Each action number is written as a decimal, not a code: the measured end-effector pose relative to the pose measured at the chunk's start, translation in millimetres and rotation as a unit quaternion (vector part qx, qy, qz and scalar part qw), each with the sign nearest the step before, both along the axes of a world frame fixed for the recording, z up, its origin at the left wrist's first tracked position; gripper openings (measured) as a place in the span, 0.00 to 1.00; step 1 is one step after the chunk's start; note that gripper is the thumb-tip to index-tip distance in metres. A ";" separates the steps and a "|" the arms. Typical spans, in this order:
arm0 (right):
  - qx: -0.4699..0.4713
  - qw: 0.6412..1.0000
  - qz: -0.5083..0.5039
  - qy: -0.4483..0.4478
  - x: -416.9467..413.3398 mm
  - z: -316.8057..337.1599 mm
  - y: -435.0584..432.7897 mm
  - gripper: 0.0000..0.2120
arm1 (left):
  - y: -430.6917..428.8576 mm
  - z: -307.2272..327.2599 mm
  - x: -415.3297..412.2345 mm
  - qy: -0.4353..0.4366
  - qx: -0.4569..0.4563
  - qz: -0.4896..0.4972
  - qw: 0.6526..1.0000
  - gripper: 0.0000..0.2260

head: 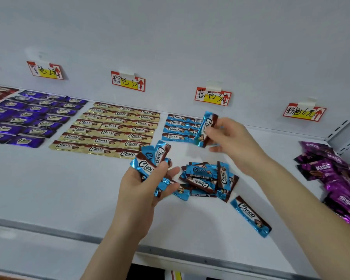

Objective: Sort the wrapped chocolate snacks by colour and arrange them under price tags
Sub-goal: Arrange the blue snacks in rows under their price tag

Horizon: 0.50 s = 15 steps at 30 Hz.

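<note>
Blue Choco bar point(207, 128) is pinched in the right hand point(230, 142), standing up on its end. Neat blue rows point(176, 128) lie just past it, under the blue price tag point(212, 97), so this hand is nearer. Left hand point(141, 184) grips a bunch of blue bars point(152, 158). More sit in a loose pile point(206, 178) on the shelf point(69, 188).

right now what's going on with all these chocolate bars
A person is sorting snacks on a shelf. The left hand grips a bunch of blue bars; the right hand pinches a single bar by the blue rows begun under their price tag. More lie in a loose pile. The purple block and gold block are already laid out.
</note>
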State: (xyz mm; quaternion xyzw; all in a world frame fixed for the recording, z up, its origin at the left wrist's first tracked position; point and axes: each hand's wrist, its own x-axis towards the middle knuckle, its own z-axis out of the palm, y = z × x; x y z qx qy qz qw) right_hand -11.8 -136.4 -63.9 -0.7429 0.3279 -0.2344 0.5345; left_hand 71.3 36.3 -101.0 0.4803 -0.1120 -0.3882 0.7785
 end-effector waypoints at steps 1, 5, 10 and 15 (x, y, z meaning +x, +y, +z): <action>-0.065 0.997 0.002 0.036 7.6 -2.5 -7.6 0.02 | 3.4 -0.9 3.4 0.019 -0.006 0.011 1.000 0.14; -0.273 0.940 0.112 0.174 40.0 -17.2 -16.6 0.09 | 15.6 -5.8 11.6 0.072 -0.018 0.040 0.996 0.08; -0.342 0.881 0.190 0.267 63.2 -33.2 -4.8 0.12 | 21.2 -9.8 16.1 0.060 -0.001 0.061 0.996 0.10; -0.443 0.864 0.088 0.224 51.4 -38.6 3.4 0.14 | 25.0 -13.1 21.8 0.063 -0.003 0.076 0.995 0.09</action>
